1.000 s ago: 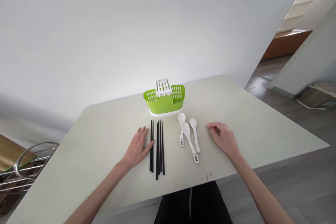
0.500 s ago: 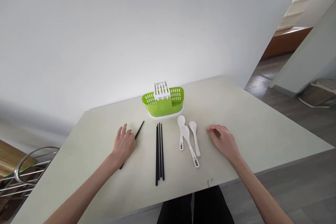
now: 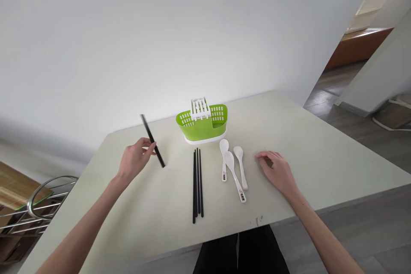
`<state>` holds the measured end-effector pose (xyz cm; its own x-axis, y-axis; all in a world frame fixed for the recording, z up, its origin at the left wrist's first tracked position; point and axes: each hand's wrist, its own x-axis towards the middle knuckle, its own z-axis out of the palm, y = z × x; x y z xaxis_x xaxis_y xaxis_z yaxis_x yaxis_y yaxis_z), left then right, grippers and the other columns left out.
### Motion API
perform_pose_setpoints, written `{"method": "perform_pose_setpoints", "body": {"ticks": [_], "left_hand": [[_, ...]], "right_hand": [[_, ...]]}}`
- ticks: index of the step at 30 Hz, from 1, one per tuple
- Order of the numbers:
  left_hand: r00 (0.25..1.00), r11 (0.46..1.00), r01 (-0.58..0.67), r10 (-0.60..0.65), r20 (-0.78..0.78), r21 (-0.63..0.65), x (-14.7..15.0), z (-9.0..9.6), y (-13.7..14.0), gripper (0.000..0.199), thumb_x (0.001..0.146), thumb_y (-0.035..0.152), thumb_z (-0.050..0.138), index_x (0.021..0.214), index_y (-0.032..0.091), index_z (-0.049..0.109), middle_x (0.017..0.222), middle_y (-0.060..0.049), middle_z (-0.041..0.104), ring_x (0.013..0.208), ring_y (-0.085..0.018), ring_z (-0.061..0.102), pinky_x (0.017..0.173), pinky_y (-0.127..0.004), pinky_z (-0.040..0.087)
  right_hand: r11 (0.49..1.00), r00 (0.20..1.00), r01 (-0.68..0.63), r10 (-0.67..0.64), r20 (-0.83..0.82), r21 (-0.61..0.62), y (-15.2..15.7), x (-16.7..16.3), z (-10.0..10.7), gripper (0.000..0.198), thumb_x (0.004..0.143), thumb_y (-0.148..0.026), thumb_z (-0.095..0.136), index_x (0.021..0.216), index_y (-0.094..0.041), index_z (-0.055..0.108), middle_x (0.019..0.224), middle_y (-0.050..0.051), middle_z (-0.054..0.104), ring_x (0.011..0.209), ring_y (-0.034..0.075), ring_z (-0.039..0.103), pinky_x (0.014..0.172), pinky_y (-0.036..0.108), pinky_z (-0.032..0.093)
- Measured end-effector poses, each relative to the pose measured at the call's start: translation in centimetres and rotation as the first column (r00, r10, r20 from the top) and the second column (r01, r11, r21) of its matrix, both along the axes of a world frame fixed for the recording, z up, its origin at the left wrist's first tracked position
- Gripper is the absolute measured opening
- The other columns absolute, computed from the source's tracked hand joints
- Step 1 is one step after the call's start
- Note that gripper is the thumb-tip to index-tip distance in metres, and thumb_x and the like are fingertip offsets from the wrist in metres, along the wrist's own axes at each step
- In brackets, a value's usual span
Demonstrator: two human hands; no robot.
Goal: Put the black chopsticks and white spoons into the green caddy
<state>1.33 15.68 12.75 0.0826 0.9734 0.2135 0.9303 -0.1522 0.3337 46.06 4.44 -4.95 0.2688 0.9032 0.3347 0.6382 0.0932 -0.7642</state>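
Left hand (image 3: 134, 160) up off the table now, moved away to the left. Black chopsticks (image 3: 153, 141) picked out of the row, lifted into the air and tipped up, blurry from moving. Fewer sticks left lying in the row (image 3: 198, 184) than before.

Left hand (image 3: 134, 159) raised, forearm extended forward from lower left, fingers curled in a pinch; right hand (image 3: 278, 170) palm-down, fingers loosely curled, forearm running back to lower right; both arms bare
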Motion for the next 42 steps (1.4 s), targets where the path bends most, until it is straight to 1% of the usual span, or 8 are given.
{"method": "perform_pose_setpoints", "body": {"ticks": [3, 7, 10, 22, 27, 31, 35, 42], "left_hand": [[0.985, 0.999, -0.018, 0.011, 0.171, 0.041, 0.8, 0.3, -0.8, 0.035, 0.095, 0.06, 0.056, 0.097, 0.025, 0.059, 0.102, -0.004, 0.083, 0.086, -0.026, 0.081, 0.051, -0.027, 0.05], [0.967, 0.993, -0.014, -0.015, 0.254, 0.113, 1.2, -1.1, -1.5, 0.032, 0.096, 0.056, 0.059, 0.097, 0.024, 0.06, 0.099, -0.004, 0.083, 0.094, -0.025, 0.081, 0.068, -0.029, 0.059], [0.967, 0.989, 0.011, -0.049, 0.251, 0.15, 0.9, -2.5, -1.9, 0.031, 0.097, 0.055, 0.061, 0.1, 0.025, 0.06, 0.1, -0.004, 0.083, 0.099, -0.024, 0.081, 0.078, -0.03, 0.062], [0.968, 0.969, 0.077, -0.129, 0.214, 0.234, 0.2, -4.1, -3.4, 0.031, 0.091, 0.055, 0.07, 0.093, 0.026, 0.06, 0.088, -0.001, 0.081, 0.096, -0.025, 0.08, 0.065, -0.026, 0.058], [0.914, 0.973, -0.026, -0.07, 0.4, 0.23, 1.1, -1.7, -2.3, 0.034, 0.086, 0.055, 0.076, 0.091, 0.024, 0.064, 0.092, -0.004, 0.082, 0.096, -0.026, 0.08, 0.063, -0.026, 0.058], [0.826, 0.945, -0.102, -0.093, 0.556, 0.309, 3.5, 3.0, 0.0, 0.036, 0.083, 0.054, 0.08, 0.093, 0.023, 0.064, 0.1, -0.006, 0.081, 0.092, -0.025, 0.08, 0.06, -0.026, 0.058], [0.809, 0.917, -0.056, -0.191, 0.556, 0.396, 6.9, 6.8, 3.7, 0.034, 0.081, 0.049, 0.082, 0.091, 0.021, 0.066, 0.095, -0.005, 0.08, 0.095, -0.023, 0.079, 0.078, -0.029, 0.063], [0.907, 0.963, 0.114, -0.201, 0.371, 0.243, 10.7, 4.9, 11.0, 0.033, 0.078, 0.047, 0.083, 0.092, 0.019, 0.072, 0.094, -0.007, 0.082, 0.093, -0.026, 0.077, 0.086, -0.037, 0.06]], "right_hand": [[1.0, 1.0, -0.002, 0.002, 0.0, -0.009, 0.0, 0.1, 0.0, 0.026, 0.098, -0.038, 0.048, 0.096, -0.027, 0.072, 0.106, 0.007, 0.079, 0.107, 0.029, 0.065, 0.092, 0.045, 0.052], [1.0, 1.0, -0.005, 0.006, 0.011, -0.008, -0.1, 0.2, -0.1, 0.027, 0.098, -0.039, 0.048, 0.097, -0.026, 0.072, 0.106, 0.008, 0.079, 0.106, 0.029, 0.066, 0.093, 0.045, 0.051], [1.0, 1.0, -0.007, 0.007, 0.021, -0.004, -0.1, 0.2, -0.1, 0.028, 0.098, -0.039, 0.047, 0.098, -0.027, 0.072, 0.106, 0.008, 0.079, 0.106, 0.029, 0.066, 0.093, 0.045, 0.051], [1.0, 1.0, 0.001, -0.001, 0.021, -0.021, -0.2, 0.3, -0.3, 0.027, 0.097, -0.037, 0.048, 0.098, -0.026, 0.073, 0.107, 0.006, 0.079, 0.106, 0.027, 0.065, 0.094, 0.043, 0.051], [1.0, 1.0, -0.004, 0.004, 0.005, -0.013, -0.1, 0.1, -0.2, 0.028, 0.096, -0.039, 0.048, 0.096, -0.026, 0.072, 0.106, 0.008, 0.079, 0.107, 0.029, 0.065, 0.093, 0.043, 0.051], [1.0, 1.0, -0.002, 0.002, -0.001, -0.026, 0.1, 0.0, -0.3, 0.029, 0.096, -0.04, 0.048, 0.096, -0.026, 0.073, 0.106, 0.007, 0.079, 0.107, 0.029, 0.065, 0.093, 0.044, 0.051], [1.0, 1.0, 0.001, -0.001, -0.01, -0.022, 0.2, -0.1, -0.5, 0.029, 0.096, -0.039, 0.048, 0.096, -0.026, 0.073, 0.105, 0.007, 0.079, 0.106, 0.028, 0.066, 0.093, 0.043, 0.051], [1.0, 1.0, -0.007, 0.007, -0.019, -0.007, 0.4, -0.2, -0.7, 0.028, 0.097, -0.037, 0.048, 0.097, -0.026, 0.073, 0.106, 0.007, 0.078, 0.107, 0.028, 0.065, 0.095, 0.043, 0.051]]}}
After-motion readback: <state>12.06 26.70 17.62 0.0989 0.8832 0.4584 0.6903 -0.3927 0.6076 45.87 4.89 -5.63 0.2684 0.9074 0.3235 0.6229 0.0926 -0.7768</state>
